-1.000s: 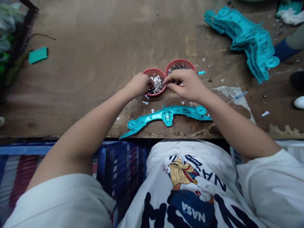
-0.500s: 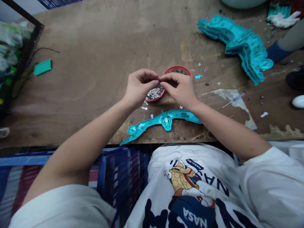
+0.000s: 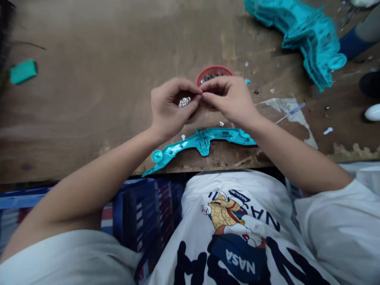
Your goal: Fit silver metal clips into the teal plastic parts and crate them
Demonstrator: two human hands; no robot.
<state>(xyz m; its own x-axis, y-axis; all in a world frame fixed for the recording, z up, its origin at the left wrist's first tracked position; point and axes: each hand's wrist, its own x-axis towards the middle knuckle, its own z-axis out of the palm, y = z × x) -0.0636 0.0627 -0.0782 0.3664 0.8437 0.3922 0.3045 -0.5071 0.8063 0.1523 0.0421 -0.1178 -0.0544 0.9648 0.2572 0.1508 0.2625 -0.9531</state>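
Observation:
My left hand (image 3: 172, 107) and my right hand (image 3: 230, 97) meet fingertip to fingertip above the bench, each in a pinch. Whatever sits between the fingertips is too small and hidden to name. Shiny small metal parts (image 3: 184, 102) show through the gap of my left hand; the container under them is covered by it. Just behind my right hand stands a red basket (image 3: 214, 72) holding dark small parts. Below both hands, near the bench edge, lies a curved turquoise plastic piece (image 3: 203, 141), its right end partly behind my right forearm.
Stacked turquoise plastic pieces (image 3: 308, 39) lie at the back right, beside a blue-and-grey post (image 3: 354, 45). A small screwdriver (image 3: 292, 112) rests to the right, with loose white bits around it. A green block (image 3: 23, 71) lies far left on the wooden bench (image 3: 89, 79).
The view has shifted, so the bench things sit higher and mostly further left. My hands stay pinched together; my left hand now covers more of the shiny parts.

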